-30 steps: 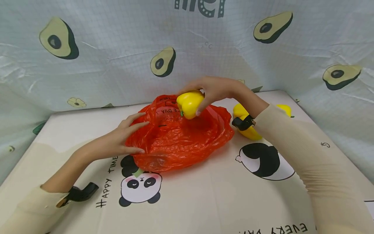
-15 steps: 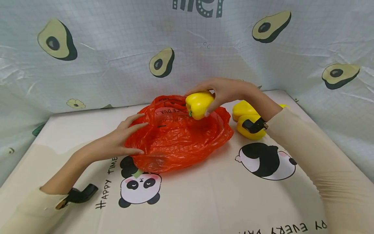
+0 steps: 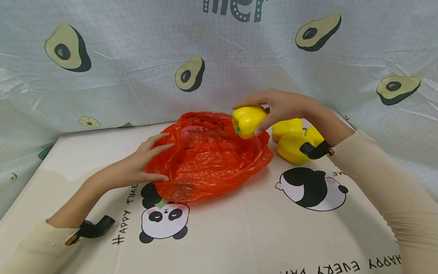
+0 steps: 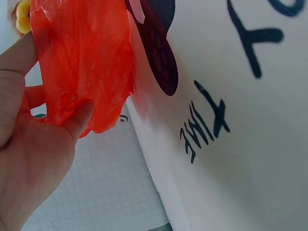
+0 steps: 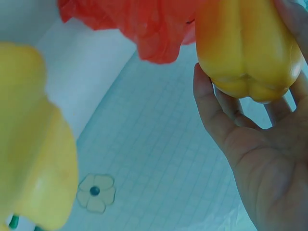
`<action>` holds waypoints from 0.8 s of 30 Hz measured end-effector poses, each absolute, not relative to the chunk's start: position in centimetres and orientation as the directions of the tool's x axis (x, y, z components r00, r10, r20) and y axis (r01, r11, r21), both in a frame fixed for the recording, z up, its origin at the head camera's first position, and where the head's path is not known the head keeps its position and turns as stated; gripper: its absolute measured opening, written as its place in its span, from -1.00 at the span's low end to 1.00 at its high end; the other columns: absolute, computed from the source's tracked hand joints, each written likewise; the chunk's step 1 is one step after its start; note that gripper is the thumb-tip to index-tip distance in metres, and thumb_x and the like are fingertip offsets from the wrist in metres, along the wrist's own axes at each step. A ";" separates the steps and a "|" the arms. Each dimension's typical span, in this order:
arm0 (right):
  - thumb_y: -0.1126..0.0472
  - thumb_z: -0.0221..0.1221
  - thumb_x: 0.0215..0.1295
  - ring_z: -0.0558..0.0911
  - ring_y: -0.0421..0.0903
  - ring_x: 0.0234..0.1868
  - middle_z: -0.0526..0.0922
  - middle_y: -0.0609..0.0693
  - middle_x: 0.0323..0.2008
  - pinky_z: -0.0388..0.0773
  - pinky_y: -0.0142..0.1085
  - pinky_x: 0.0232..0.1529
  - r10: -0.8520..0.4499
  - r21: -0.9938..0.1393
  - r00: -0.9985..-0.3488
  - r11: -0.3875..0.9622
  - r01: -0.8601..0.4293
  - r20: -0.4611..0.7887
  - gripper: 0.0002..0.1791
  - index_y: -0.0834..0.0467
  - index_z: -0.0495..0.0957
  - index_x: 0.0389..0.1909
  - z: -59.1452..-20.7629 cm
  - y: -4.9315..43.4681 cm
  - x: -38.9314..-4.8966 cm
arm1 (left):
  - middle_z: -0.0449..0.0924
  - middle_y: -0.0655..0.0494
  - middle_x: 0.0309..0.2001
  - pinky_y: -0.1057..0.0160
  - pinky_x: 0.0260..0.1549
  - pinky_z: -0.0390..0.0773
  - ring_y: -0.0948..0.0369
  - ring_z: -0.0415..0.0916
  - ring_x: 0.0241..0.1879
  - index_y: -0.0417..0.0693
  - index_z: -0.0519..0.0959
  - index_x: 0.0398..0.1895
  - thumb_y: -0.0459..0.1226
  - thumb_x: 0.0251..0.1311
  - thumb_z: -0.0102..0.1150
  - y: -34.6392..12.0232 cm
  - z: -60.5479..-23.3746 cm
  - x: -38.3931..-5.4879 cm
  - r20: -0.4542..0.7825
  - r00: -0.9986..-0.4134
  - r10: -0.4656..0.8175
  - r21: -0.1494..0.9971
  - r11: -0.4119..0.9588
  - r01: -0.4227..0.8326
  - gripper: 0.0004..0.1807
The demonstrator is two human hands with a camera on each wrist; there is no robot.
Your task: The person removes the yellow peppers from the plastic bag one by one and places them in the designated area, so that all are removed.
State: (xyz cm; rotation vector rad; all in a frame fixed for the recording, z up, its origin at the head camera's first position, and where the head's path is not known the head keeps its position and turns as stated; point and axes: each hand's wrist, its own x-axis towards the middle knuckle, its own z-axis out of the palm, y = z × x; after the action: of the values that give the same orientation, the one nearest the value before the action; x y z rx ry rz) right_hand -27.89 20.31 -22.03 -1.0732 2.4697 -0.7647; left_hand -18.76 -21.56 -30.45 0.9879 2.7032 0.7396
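Note:
A red plastic bag (image 3: 212, 179) lies on the table with its mouth spread. My left hand (image 3: 140, 165) rests against its left side, fingers and thumb apart. In the left wrist view the thumb touches the red film (image 4: 84, 57), with other fingers partly behind it. A yellow bell pepper (image 3: 249, 121) with a green stem is in my right hand (image 3: 284, 106), over the bag's right rim. In the right wrist view my fingers and thumb surround the pepper (image 5: 245, 53). More yellow bell peppers (image 3: 291, 148) lie together right of the bag, partly covered by my right wrist.
The printed tablecloth (image 3: 232, 236) shows pandas and lettering. Behind the table hangs a pale sheet (image 3: 137, 45) with avocado prints. Each wrist carries a black device, such as the left one (image 3: 97, 226).
My right hand has moved right with the bell pepper, from above the bag's mouth to its right rim. More of the peppers on the table show. My left hand and the bag stay put.

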 end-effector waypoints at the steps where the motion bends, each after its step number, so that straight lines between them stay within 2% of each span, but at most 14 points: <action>1: 0.14 0.50 0.13 0.50 -0.03 0.18 0.53 -0.11 0.27 0.53 0.02 0.21 -0.740 -0.596 -0.666 0.579 -0.556 -0.097 -0.19 -0.08 0.43 0.43 -22.0 20.6 -27.7 | -0.17 -0.19 0.58 -0.43 0.25 0.32 -0.28 -0.13 0.51 -0.16 0.22 0.54 -0.14 0.14 0.50 -21.6 -30.4 -18.8 0.011 -0.766 0.642 0.505 0.658 0.559 -0.05; 7: 0.15 0.49 0.13 0.49 -0.03 0.23 0.49 -0.11 0.32 0.51 0.07 0.25 -0.690 -0.569 -0.716 0.634 -0.524 -0.108 -0.18 -0.11 0.42 0.44 -21.6 22.5 -26.9 | -0.16 -0.20 0.58 -0.42 0.25 0.33 -0.28 -0.12 0.51 -0.18 0.23 0.53 -0.14 0.13 0.51 -21.6 -30.4 -18.8 0.014 -0.766 0.643 0.502 0.658 0.561 -0.05; 14: 0.04 0.52 0.10 0.48 -0.06 0.25 0.49 -0.17 0.31 0.46 0.11 0.30 -0.636 -0.541 -0.760 0.689 -0.482 -0.132 -0.16 -0.20 0.41 0.43 -21.6 24.3 -26.2 | -0.18 -0.19 0.58 -0.42 0.25 0.32 -0.28 -0.14 0.51 -0.18 0.21 0.53 -0.15 0.14 0.50 -21.5 -30.3 -18.9 0.013 -0.766 0.643 0.502 0.658 0.561 -0.05; 24: 0.07 0.51 0.11 0.47 0.00 0.25 0.49 -0.09 0.30 0.43 0.22 0.30 -0.585 -0.540 -0.797 0.724 -0.430 -0.149 -0.16 -0.22 0.41 0.43 -21.7 27.0 -25.0 | -0.17 -0.19 0.58 -0.44 0.28 0.26 -0.27 -0.14 0.51 -0.19 0.21 0.53 -0.16 0.13 0.51 -21.5 -30.4 -19.1 0.021 -0.760 0.650 0.505 0.649 0.569 -0.05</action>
State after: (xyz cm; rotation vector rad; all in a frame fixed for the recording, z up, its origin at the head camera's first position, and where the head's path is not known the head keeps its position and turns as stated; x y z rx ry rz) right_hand -25.03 26.99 -21.69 -0.7933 2.6194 -0.7091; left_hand -19.08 -21.55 -30.43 1.0067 2.7036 0.7438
